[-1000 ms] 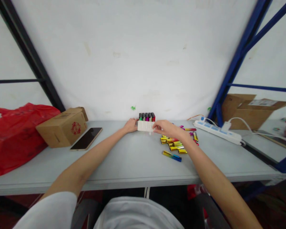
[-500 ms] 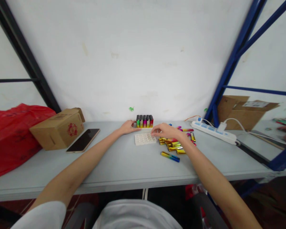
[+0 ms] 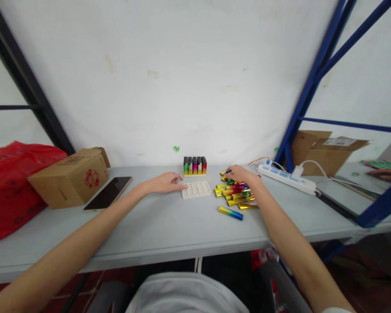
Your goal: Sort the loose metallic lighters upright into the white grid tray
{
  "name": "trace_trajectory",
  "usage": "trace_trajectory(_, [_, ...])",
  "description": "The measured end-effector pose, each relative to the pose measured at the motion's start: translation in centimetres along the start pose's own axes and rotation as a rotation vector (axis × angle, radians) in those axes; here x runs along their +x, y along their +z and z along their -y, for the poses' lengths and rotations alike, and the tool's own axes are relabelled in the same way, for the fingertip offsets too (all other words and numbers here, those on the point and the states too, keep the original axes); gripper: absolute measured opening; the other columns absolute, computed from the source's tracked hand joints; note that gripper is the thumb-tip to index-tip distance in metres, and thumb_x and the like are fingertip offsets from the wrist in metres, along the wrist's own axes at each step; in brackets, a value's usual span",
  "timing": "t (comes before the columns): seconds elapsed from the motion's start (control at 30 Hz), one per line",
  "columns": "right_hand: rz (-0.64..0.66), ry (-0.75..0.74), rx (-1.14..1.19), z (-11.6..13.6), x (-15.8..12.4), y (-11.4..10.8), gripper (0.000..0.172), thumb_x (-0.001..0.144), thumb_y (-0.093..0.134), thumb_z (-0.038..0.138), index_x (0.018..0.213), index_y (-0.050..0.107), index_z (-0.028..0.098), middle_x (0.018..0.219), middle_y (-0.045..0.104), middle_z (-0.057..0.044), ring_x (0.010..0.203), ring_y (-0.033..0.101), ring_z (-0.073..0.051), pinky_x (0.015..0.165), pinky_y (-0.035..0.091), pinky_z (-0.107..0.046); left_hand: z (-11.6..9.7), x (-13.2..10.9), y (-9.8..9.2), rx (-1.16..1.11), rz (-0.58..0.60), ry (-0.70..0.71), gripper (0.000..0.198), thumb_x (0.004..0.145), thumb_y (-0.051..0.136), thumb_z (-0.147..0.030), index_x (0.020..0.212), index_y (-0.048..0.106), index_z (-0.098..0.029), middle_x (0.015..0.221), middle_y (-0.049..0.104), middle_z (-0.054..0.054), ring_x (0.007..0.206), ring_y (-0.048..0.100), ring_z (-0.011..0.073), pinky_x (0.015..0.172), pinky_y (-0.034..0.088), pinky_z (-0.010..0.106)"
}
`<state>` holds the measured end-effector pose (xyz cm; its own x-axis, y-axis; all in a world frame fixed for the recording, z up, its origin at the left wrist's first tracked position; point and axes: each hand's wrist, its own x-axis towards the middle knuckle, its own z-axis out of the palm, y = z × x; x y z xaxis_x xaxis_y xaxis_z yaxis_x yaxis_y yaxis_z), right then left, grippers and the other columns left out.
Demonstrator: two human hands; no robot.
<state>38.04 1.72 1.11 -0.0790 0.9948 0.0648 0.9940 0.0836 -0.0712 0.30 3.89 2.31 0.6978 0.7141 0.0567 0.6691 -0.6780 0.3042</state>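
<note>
My left hand (image 3: 165, 182) rests at the left side of a white tray (image 3: 195, 190) with rows of hollows. Its thumb touches the tray's edge, and the fingers are apart with nothing in them. Behind that tray, lighters (image 3: 194, 166) with black tops and gradient bodies stand upright in rows on a white base (image 3: 194, 175). My right hand (image 3: 240, 174) is at the back of a loose pile of shiny lighters (image 3: 233, 190); its fingers are bent and pinched on one lighter (image 3: 228, 172), mostly hidden by them. One yellow-and-blue lighter (image 3: 230, 213) lies apart in front of the pile.
To the left are a phone (image 3: 108, 194), a cardboard box (image 3: 70, 178) and a red plastic bag (image 3: 19, 187). On the right lie a white power strip (image 3: 286, 177) with cables and an open carton (image 3: 322, 152) behind the blue shelf post (image 3: 308, 95). Another person's hand (image 3: 386, 174) shows far right.
My right hand has moved from the white tray right to the back of the pile. My left hand has left the upright lighters' base and come to the tray's left edge.
</note>
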Motion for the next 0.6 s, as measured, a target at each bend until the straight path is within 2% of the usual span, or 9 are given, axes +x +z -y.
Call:
trace_trajectory(0.07, [-0.010, 0.048, 0.038, 0.6, 0.0, 0.6, 0.060, 0.099, 0.053, 0.057, 0.142, 0.059, 0.016, 0.136, 0.064, -0.021, 0.127, 0.060, -0.030, 0.106, 0.043, -0.036, -0.9, -1.1, 0.2, -0.001, 0.001, 0.006, 0.077, 0.079, 0.059, -0.080, 0.124, 0.066, -0.017, 0.114, 0.069, 0.011, 0.101, 0.065, 0.0261, 0.088, 0.048, 0.031])
trace_trajectory(0.17, [-0.088, 0.133, 0.069, 1.4, 0.2, 1.2, 0.079, 0.096, 0.045, 0.072, 0.152, 0.047, 0.016, 0.142, 0.057, -0.026, 0.129, 0.058, -0.036, 0.105, 0.043, -0.045, -1.7, -2.0, 0.9, 0.024, -0.036, 0.036, 0.076, 0.072, 0.067, -0.078, 0.118, 0.068, -0.018, 0.111, 0.068, 0.010, 0.101, 0.064, 0.0275, 0.090, 0.048, 0.033])
trace_trajectory(0.27, [-0.085, 0.158, 0.048, 2.0, 0.6, 1.6, 0.081, 0.093, 0.041, 0.077, 0.146, 0.055, 0.016, 0.135, 0.061, -0.028, 0.125, 0.060, -0.040, 0.103, 0.043, -0.054, -1.9, -2.1, 1.5, 0.040, -0.075, 0.063, 0.070, 0.071, 0.070, -0.074, 0.113, 0.068, -0.018, 0.106, 0.066, 0.009, 0.098, 0.064, 0.0276, 0.089, 0.048, 0.034])
trace_trajectory(0.37, [-0.090, 0.156, 0.002, 2.4, 0.9, 1.8, 0.065, 0.093, 0.051, 0.069, 0.128, 0.068, 0.017, 0.126, 0.066, -0.025, 0.119, 0.062, -0.038, 0.102, 0.044, -0.054, -1.8, -2.3, 1.5, 0.037, -0.049, 0.077, 0.066, 0.073, 0.071, -0.069, 0.115, 0.068, -0.018, 0.105, 0.065, 0.008, 0.096, 0.063, 0.0261, 0.088, 0.048, 0.033])
trace_trajectory(0.43, [-0.112, 0.134, 0.010, 2.6, 1.0, 1.9, 0.057, 0.092, 0.058, 0.063, 0.122, 0.070, 0.016, 0.122, 0.066, -0.023, 0.115, 0.064, -0.035, 0.101, 0.045, -0.051, -1.8, -2.5, 1.2, 0.026, -0.035, 0.084, 0.067, 0.072, 0.072, -0.067, 0.118, 0.067, -0.018, 0.105, 0.065, 0.007, 0.095, 0.063, 0.0252, 0.087, 0.048, 0.032])
trace_trajectory(0.53, [-0.196, 0.034, 0.108, 2.8, 1.2, 1.8, 0.052, 0.088, 0.069, 0.050, 0.125, 0.068, 0.014, 0.124, 0.062, -0.021, 0.114, 0.063, -0.030, 0.103, 0.046, -0.045, -1.7, -2.9, 0.9, 0.024, -0.010, 0.093, 0.070, 0.070, 0.074, -0.066, 0.120, 0.067, -0.018, 0.103, 0.065, 0.007, 0.094, 0.063, 0.0247, 0.086, 0.048, 0.031])
trace_trajectory(0.6, [-0.301, -0.057, 0.220, 3.1, 1.2, 1.6, 0.049, 0.084, 0.074, 0.034, 0.127, 0.066, 0.011, 0.128, 0.059, -0.020, 0.115, 0.061, -0.025, 0.107, 0.046, -0.039, -1.8, -3.0, 0.8, 0.034, 0.003, 0.104, 0.070, 0.069, 0.074, -0.066, 0.119, 0.067, -0.017, 0.102, 0.065, 0.007, 0.093, 0.062, 0.0248, 0.085, 0.047, 0.031])
